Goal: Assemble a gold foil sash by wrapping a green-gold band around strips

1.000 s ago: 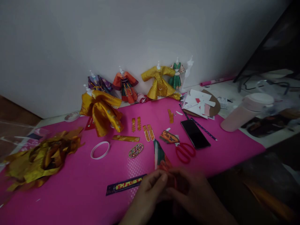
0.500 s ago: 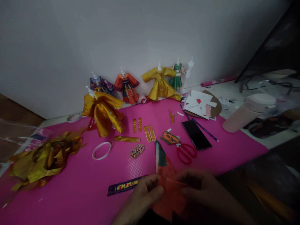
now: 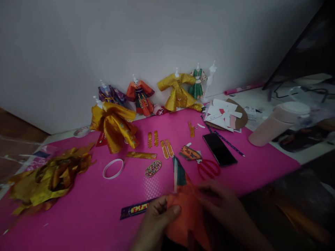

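A piece of orange fabric [image 3: 184, 216] hangs at the bottom middle, close to my body. My left hand [image 3: 159, 216] grips its left edge, with the thumb laid over the cloth. My right hand [image 3: 220, 205] is at the upper right edge of the cloth, its fingers bent and pressed together on it; they are dark and partly blurred. A green and white cloth strip [image 3: 180, 172] lies just beyond the orange fabric. Red-handled scissors [image 3: 209, 169] rest beyond my right hand. A purple ruler [image 3: 134, 209] lies partly behind my left hand.
On the pink mat [image 3: 86, 202] are a phone [image 3: 220, 150], a white tape ring [image 3: 113, 169], an oval box of beads [image 3: 153, 168] and a heap of gold scraps [image 3: 49, 177]. Small dressed mannequins [image 3: 178, 90] stand along the wall. A pale bottle [image 3: 277, 123] stands right.
The orange fabric has turned and spread, showing more of its surface beside my left thumb. My right hand has shifted slightly up along the fabric's edge.
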The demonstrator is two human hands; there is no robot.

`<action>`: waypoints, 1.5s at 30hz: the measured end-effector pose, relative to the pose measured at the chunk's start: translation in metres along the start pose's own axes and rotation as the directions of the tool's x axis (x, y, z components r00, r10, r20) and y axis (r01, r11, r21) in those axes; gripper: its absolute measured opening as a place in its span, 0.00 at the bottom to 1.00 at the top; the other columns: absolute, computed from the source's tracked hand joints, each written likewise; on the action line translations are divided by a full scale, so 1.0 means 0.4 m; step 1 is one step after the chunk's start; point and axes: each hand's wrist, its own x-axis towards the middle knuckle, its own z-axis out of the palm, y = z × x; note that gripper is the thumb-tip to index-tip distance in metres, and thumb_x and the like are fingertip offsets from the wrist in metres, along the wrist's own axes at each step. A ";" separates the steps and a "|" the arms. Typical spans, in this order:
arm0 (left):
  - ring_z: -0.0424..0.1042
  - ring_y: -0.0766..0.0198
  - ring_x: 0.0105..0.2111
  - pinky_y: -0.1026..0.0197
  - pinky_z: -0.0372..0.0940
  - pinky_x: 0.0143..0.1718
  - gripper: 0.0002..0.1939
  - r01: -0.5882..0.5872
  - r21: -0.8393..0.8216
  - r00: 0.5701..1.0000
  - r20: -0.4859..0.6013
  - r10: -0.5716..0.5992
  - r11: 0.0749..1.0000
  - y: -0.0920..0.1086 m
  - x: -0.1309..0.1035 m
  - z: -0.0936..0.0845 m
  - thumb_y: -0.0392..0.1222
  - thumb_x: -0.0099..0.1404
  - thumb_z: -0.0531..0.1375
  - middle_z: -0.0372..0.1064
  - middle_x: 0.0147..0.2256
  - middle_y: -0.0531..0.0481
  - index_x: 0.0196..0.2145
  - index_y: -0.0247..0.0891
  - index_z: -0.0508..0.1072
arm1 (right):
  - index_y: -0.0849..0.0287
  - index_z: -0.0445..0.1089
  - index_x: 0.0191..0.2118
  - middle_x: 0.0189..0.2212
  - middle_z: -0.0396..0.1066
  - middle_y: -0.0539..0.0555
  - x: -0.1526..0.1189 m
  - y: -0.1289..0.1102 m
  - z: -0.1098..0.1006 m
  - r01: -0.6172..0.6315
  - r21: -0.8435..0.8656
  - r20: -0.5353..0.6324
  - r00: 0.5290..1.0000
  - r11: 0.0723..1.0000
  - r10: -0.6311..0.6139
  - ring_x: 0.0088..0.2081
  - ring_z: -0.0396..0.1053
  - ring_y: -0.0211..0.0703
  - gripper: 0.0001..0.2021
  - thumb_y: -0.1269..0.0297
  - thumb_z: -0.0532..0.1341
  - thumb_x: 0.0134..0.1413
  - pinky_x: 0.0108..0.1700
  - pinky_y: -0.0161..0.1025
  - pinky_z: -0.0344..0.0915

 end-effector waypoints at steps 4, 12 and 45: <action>0.73 0.58 0.29 0.58 0.67 0.32 0.17 0.010 0.074 0.993 -0.116 -0.001 0.997 -0.001 0.001 -0.002 0.48 0.46 0.72 0.76 0.30 0.45 0.30 0.36 0.75 | 0.53 0.76 0.31 0.31 0.77 0.54 -0.018 0.005 0.002 0.097 -0.124 -0.101 0.989 0.987 -0.110 0.34 0.74 0.48 0.07 0.59 0.62 0.53 0.36 0.42 0.70; 0.62 0.66 0.25 0.63 0.60 0.29 0.19 -0.079 0.198 0.992 -0.083 0.097 0.977 -0.060 0.001 -0.002 0.53 0.48 0.71 0.62 0.24 0.55 0.24 0.40 0.67 | 0.53 0.79 0.36 0.38 0.79 0.56 -0.055 -0.014 0.053 0.132 -0.114 -0.001 0.991 0.985 -0.133 0.39 0.76 0.54 0.14 0.66 0.71 0.37 0.40 0.43 0.73; 0.72 0.51 0.39 0.53 0.65 0.43 0.10 -0.286 0.662 0.875 -0.115 0.471 0.693 0.046 0.183 -0.077 0.38 0.54 0.62 0.74 0.38 0.41 0.36 0.35 0.74 | 0.59 0.65 0.22 0.24 0.69 0.52 0.221 0.053 0.112 -0.027 -0.217 -0.054 0.998 0.976 0.016 0.30 0.67 0.44 0.05 0.69 0.61 0.45 0.32 0.38 0.58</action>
